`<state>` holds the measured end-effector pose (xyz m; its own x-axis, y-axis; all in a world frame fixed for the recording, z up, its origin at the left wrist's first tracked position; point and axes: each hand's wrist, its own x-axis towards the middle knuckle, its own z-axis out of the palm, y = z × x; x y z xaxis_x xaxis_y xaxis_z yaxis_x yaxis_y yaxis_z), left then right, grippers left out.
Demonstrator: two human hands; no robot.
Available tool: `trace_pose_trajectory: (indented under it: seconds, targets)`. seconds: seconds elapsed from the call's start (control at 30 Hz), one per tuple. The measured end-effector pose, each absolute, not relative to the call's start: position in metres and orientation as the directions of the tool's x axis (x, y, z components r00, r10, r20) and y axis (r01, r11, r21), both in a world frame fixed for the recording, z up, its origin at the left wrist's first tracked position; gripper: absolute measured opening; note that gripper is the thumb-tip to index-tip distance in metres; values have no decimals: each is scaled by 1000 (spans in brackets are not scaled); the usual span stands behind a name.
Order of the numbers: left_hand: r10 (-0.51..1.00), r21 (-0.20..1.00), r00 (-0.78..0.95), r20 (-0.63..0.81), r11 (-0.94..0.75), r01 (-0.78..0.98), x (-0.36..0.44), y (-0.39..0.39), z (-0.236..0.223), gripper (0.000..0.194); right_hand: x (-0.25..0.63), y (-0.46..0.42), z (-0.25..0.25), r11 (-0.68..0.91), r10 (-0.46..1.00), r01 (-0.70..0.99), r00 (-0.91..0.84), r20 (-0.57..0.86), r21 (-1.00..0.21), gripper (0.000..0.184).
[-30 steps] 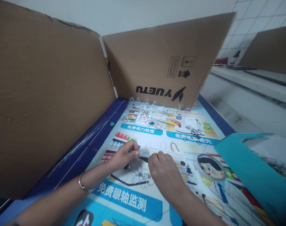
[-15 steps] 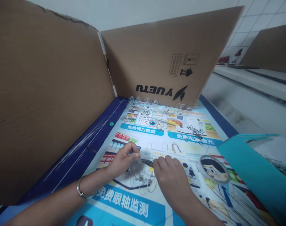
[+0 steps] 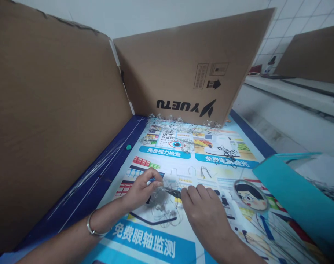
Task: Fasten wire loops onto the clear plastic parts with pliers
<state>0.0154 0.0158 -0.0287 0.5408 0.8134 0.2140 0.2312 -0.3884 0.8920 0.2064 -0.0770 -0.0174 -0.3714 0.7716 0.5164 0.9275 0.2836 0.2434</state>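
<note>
A tall cardboard panel (image 3: 57,102) walls off the left side. Along its foot, loose straight wires (image 3: 87,179) lie on the blue tabletop (image 3: 118,146), with a small green piece (image 3: 128,147) near the far corner. White tape (image 3: 114,53) runs down the seam to a second panel (image 3: 169,66), which closes the back; clear beaded wire pieces (image 3: 171,123) are strung along its base.

The person's left hand (image 3: 143,187), a bracelet (image 3: 90,223) at the wrist, has thumb and finger pinched on a wire cluster (image 3: 165,209), whose loops spread between the two hands, low over the printed sheet (image 3: 177,172). Dark-nosed pliers (image 3: 172,192) point at those fingertips, and the right hand (image 3: 206,209) is wrapped round their handles; whether their jaws are closed cannot be told. The hands are apart, bridged by the tool.

Beyond them lie bent wire hooks (image 3: 204,172) and, farther back, dark rings (image 3: 226,154). To the right, a teal box (image 3: 298,198) holding wires hems in that side, long wires (image 3: 282,238) lying before it. The sheet stretches flat from the hands to the hooks. Past the table's right edge, a pale ledge (image 3: 293,91) carries a small bottle (image 3: 270,65) below a tiled wall (image 3: 290,25).
</note>
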Motion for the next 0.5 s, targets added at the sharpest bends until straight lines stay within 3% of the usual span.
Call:
trace_pose_trajectory:
  seconds: [0.5]
  targets:
    - [759, 884, 625, 182, -405, 234, 16, 15, -28, 14, 211, -72, -19, 292, 803, 938, -347, 484, 189, 13]
